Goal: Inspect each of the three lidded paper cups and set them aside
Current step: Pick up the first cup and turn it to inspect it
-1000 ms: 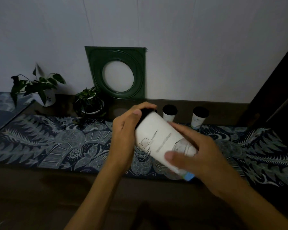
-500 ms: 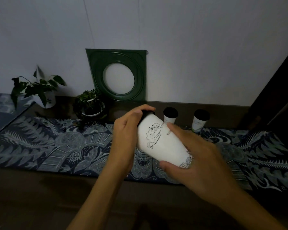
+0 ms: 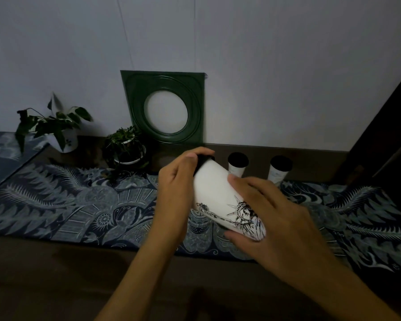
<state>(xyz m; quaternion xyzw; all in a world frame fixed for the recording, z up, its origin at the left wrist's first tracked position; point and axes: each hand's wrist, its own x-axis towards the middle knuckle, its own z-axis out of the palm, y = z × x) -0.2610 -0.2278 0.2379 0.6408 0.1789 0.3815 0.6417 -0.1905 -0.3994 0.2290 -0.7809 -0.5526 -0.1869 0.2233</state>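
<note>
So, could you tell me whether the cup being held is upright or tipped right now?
Tipped. The held cup lies slanted, black lid up-left under the left hand, base down-right in the right hand.

The white cup (image 3: 220, 195) has a black lid and a black statue drawing, the cloth (image 3: 74, 205) is dark blue with pale feathers, and the frame (image 3: 134, 100) at upper middle is green.

You see through one wide-angle head camera, looking forward and down across the table (image 3: 56, 274) to the wall (image 3: 264, 66). Both hands sit close below centre; the table's far edge lies near mid-frame. No second view overlaps it.
</note>
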